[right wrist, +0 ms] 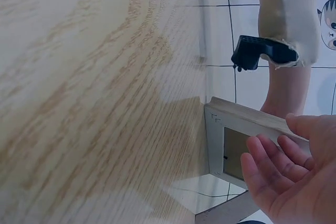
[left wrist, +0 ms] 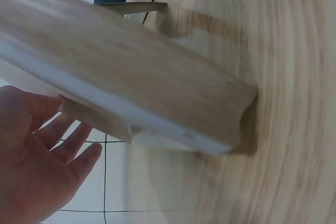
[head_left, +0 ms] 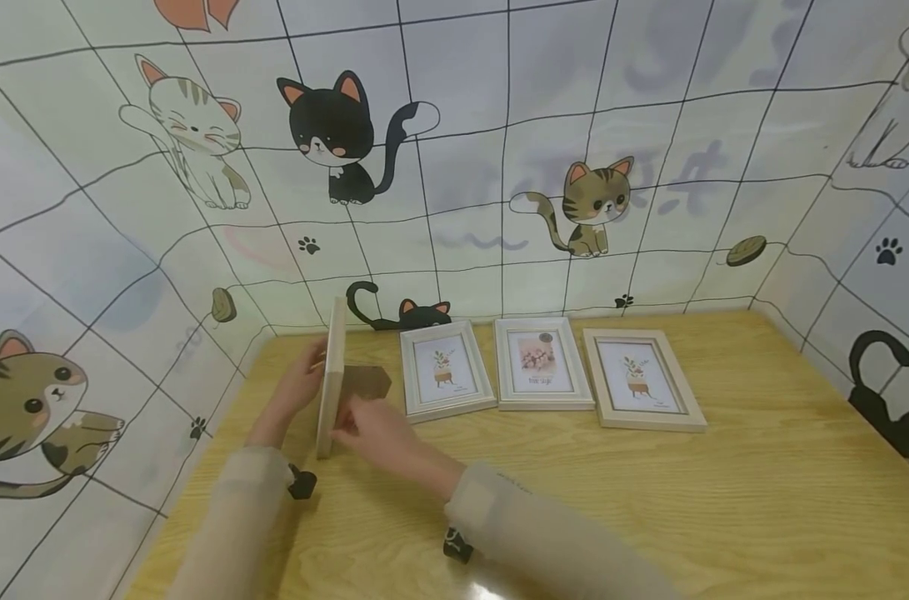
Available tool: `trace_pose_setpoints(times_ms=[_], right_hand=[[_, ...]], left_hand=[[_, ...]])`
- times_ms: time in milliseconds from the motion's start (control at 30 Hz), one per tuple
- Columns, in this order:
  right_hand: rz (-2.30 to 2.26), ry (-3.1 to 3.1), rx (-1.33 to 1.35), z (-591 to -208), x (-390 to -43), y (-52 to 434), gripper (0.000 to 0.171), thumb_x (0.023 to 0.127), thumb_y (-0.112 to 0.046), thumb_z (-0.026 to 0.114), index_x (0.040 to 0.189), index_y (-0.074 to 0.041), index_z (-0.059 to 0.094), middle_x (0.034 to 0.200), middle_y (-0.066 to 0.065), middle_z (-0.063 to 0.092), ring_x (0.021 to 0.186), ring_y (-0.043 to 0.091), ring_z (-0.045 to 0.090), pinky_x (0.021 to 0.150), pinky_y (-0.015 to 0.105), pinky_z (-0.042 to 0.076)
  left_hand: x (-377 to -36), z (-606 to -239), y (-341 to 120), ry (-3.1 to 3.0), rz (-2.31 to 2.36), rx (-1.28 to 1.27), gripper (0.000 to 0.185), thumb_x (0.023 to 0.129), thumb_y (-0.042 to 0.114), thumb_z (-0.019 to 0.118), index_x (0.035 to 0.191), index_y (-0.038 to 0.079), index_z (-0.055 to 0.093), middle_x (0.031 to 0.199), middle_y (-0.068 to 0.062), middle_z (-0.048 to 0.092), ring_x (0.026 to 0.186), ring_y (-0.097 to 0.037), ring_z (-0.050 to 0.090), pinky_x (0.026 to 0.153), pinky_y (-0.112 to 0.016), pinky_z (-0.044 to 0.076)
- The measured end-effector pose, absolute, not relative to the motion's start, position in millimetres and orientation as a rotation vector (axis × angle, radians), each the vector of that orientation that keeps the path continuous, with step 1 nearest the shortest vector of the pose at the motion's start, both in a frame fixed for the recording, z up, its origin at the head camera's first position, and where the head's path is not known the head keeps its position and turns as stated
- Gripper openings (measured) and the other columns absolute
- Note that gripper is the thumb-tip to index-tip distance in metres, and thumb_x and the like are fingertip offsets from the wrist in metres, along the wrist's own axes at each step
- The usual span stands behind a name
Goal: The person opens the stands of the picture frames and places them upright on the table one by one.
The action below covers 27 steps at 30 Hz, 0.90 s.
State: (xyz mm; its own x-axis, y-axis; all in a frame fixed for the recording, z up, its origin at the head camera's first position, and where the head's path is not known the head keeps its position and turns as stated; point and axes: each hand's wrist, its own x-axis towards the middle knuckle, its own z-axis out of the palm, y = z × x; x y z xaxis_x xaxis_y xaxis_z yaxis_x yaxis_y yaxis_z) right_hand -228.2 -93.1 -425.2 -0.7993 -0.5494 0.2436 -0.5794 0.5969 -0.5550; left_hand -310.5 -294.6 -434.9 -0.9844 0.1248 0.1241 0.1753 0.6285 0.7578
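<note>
Upright frame is stood on edge on wooden table, left of three flat frames, brown back stand swung out toward them, probably as prop. Left hand is laid against far face, fingers straight and spread, nothing gripped, steadying. Right hand is held at stand side, fingers loosely open; contact cannot be told.

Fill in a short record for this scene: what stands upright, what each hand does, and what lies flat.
Upright item: picture frame standing on its edge, brown back stand swung out
Left hand: open beside the frame's front
Right hand: open at the frame's back
Lying flat: three picture frames in a row
Surface: wooden table
</note>
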Motion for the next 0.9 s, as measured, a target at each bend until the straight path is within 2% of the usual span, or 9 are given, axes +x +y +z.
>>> trace_pose_setpoints(times_ms=[200, 500, 767, 900], right_hand=[[1.012, -2.764, 0.956, -426, -227, -95, 0.018, 0.095, -0.032, 0.067, 0.098, -0.014, 0.066, 0.088, -0.004, 0.070, 0.074, 0.002, 0.060, 0.061, 0.010, 0.045], [1.024, -2.748, 0.929, -428, -230, -95, 0.016, 0.096, -0.028, 0.066, 0.100, -0.012, 0.066, 0.089, -0.003, 0.072, 0.073, 0.002, 0.060, 0.060, 0.011, 0.045], [1.079, -2.739, 0.931, -429, -230, -92, 0.013, 0.098, -0.024, 0.064, 0.103, -0.011, 0.064, 0.089, -0.003, 0.070, 0.071, -0.001, 0.055, 0.059, 0.010, 0.043], [1.139, -2.738, 0.911, -430, -230, -88, 0.012, 0.099, -0.021, 0.062, 0.105, -0.011, 0.063, 0.092, -0.001, 0.072, 0.073, 0.000, 0.058, 0.061, 0.010, 0.046]], left_hand=[[-311, -434, -292, -2.789, -1.278, -0.228, 0.045, 0.105, 0.010, 0.041, 0.147, -0.007, 0.037, 0.147, -0.034, 0.044, 0.137, -0.049, 0.042, 0.116, -0.061, 0.034], [-310, -433, -294, -2.774, -1.327, -0.207, 0.040, 0.105, 0.008, 0.045, 0.142, -0.007, 0.043, 0.140, -0.032, 0.051, 0.132, -0.047, 0.048, 0.114, -0.060, 0.039], [-303, -432, -298, -2.757, -1.317, -0.162, 0.039, 0.104, 0.007, 0.046, 0.140, -0.008, 0.044, 0.140, -0.033, 0.050, 0.132, -0.048, 0.048, 0.113, -0.060, 0.040], [-300, -431, -301, -2.747, -1.328, -0.144, 0.038, 0.103, 0.005, 0.048, 0.138, -0.010, 0.044, 0.140, -0.034, 0.050, 0.131, -0.049, 0.049, 0.112, -0.060, 0.041]])
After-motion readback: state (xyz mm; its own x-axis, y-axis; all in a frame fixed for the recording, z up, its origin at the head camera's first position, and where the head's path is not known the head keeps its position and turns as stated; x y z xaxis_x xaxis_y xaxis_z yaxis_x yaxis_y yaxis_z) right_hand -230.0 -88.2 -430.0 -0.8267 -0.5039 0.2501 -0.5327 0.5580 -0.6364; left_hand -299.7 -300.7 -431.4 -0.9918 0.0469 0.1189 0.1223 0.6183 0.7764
